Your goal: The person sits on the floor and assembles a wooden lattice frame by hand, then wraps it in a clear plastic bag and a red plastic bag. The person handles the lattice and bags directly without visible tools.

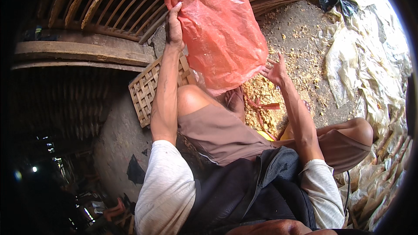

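A large red plastic bag (217, 30), wrinkled and dusted with pale specks, is held up in front of me. My left hand (175, 28) is closed on its left edge, thumb up against the plastic. At the bag's lower right corner is my right hand (275, 72), palm turned up and fingers spread. Its fingertips meet or nearly meet the bag; I cannot tell which. Beneath this hand lies a heap of yellowish crumbs (266, 117) with a strip of red plastic (266, 106) on it. The bag hides part of the ground behind it.
A woven bamboo panel (146, 89) lies left of my knee. Wooden slats (117, 4) and a beam (78, 52) stand at the far left. Crumpled whitish plastic sheets (348, 56) spread along the right, with a dark plastic piece (337, 2) at the far right. Yellow crumbs litter the grey floor.
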`<state>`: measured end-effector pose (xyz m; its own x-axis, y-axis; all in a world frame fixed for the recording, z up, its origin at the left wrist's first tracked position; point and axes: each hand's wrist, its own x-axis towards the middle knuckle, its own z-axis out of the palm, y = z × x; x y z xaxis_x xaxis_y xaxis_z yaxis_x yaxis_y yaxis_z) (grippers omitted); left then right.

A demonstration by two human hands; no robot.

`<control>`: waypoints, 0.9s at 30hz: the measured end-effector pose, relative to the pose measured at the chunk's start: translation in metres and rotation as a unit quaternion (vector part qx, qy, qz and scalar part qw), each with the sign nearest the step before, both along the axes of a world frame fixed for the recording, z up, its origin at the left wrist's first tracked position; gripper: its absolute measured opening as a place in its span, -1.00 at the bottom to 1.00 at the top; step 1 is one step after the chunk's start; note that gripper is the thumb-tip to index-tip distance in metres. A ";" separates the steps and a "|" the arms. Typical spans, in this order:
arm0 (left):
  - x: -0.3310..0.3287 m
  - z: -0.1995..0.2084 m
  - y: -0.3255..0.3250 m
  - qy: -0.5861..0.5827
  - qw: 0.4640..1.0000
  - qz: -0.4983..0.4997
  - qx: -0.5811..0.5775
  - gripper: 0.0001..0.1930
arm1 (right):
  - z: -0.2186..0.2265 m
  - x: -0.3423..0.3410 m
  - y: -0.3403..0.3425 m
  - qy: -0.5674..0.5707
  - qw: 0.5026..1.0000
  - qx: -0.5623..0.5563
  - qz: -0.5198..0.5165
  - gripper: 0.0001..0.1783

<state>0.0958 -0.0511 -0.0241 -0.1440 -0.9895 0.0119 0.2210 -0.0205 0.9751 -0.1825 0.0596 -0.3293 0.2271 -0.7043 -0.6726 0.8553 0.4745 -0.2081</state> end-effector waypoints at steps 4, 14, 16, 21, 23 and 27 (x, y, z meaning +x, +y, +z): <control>0.002 0.006 -0.002 -0.072 0.994 0.069 -0.044 -0.40 | 0.001 -0.016 -0.013 0.075 0.979 -0.190 -0.017 -0.03; 0.089 -0.024 -0.017 -0.215 0.968 0.123 0.030 -0.50 | 0.008 -0.056 -0.047 0.143 0.941 -0.237 -0.193 -0.38; 0.096 -0.032 -0.013 -0.243 0.961 0.114 0.067 -0.53 | 0.009 -0.058 -0.039 0.152 0.951 -0.220 -0.155 -0.49; 0.152 -0.075 0.001 -0.186 0.963 0.163 0.110 -0.47 | 0.007 -0.070 -0.043 0.262 0.950 -0.164 0.038 -0.68; 0.211 -0.110 0.053 -0.280 0.911 0.255 0.161 -0.42 | 0.008 -0.024 -0.032 0.352 0.911 -0.166 0.136 -0.63; 0.219 -0.133 0.128 -0.290 0.920 0.173 0.201 -0.38 | 0.045 -0.046 -0.028 0.485 0.831 -0.166 0.214 -0.48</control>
